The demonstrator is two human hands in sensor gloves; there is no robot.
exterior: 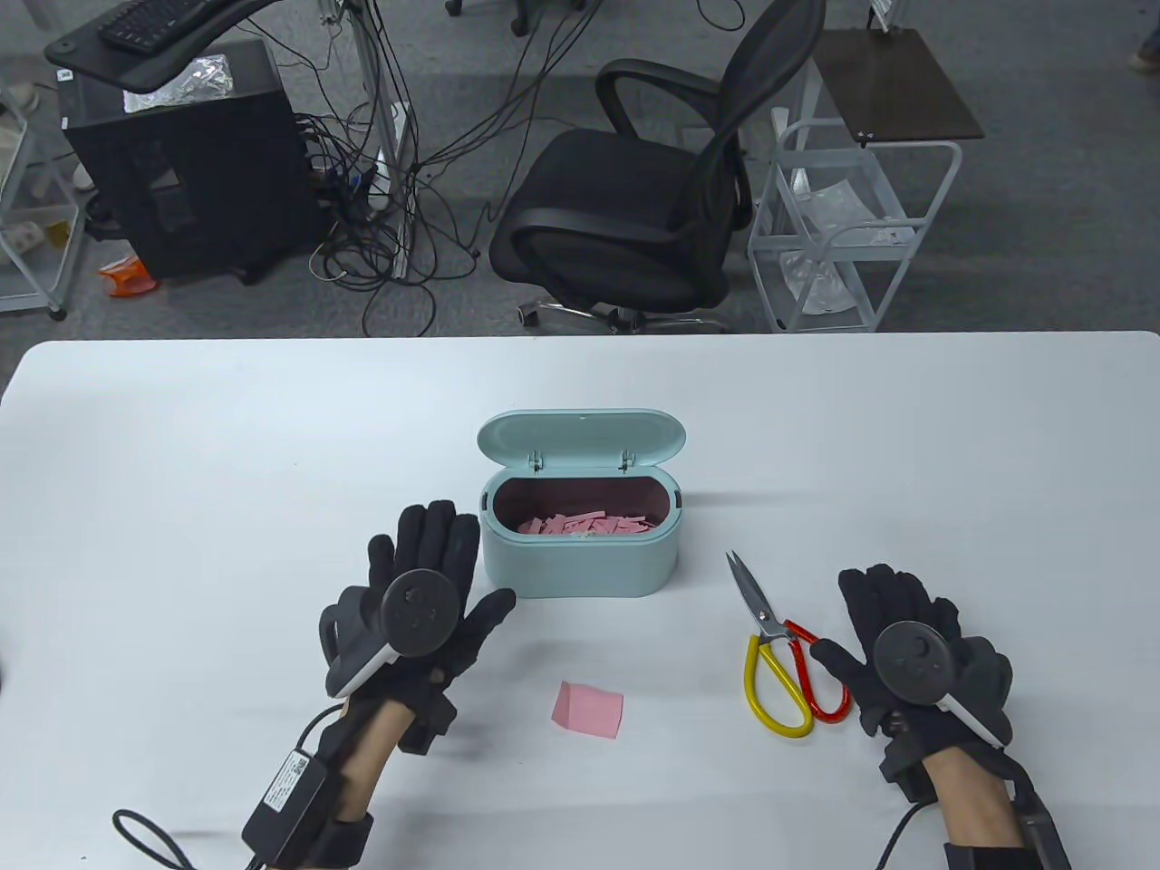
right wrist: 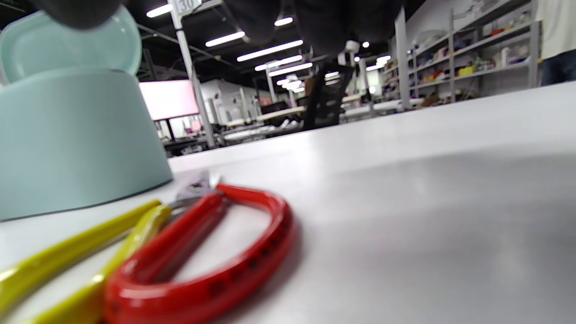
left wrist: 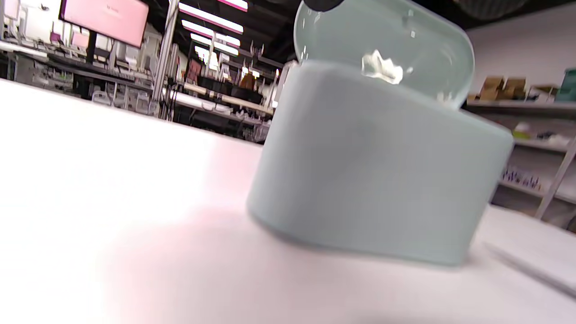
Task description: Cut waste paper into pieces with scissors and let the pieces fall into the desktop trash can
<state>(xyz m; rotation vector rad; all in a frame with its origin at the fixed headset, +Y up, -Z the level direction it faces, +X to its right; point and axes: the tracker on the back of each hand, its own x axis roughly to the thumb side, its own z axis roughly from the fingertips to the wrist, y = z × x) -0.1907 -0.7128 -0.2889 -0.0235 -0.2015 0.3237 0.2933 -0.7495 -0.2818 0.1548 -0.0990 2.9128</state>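
A mint desktop trash can (exterior: 577, 569) stands mid-table with its lid (exterior: 581, 438) up; pink paper pieces (exterior: 587, 523) lie inside. A folded pink paper (exterior: 588, 709) lies flat in front of it. Scissors (exterior: 778, 652) with one yellow and one red handle lie to the right, blades pointing away. My left hand (exterior: 426, 580) rests flat and open just left of the can, holding nothing. My right hand (exterior: 893, 625) lies open beside the scissors, its thumb over the red loop. The can (left wrist: 378, 166) fills the left wrist view. The scissor handles (right wrist: 189, 252) are close in the right wrist view.
The white table (exterior: 181, 471) stretches wide to the left and right of the can. Beyond its far edge stand a black office chair (exterior: 634, 208), a white wire cart (exterior: 852, 227) and a computer tower with cables (exterior: 181, 154).
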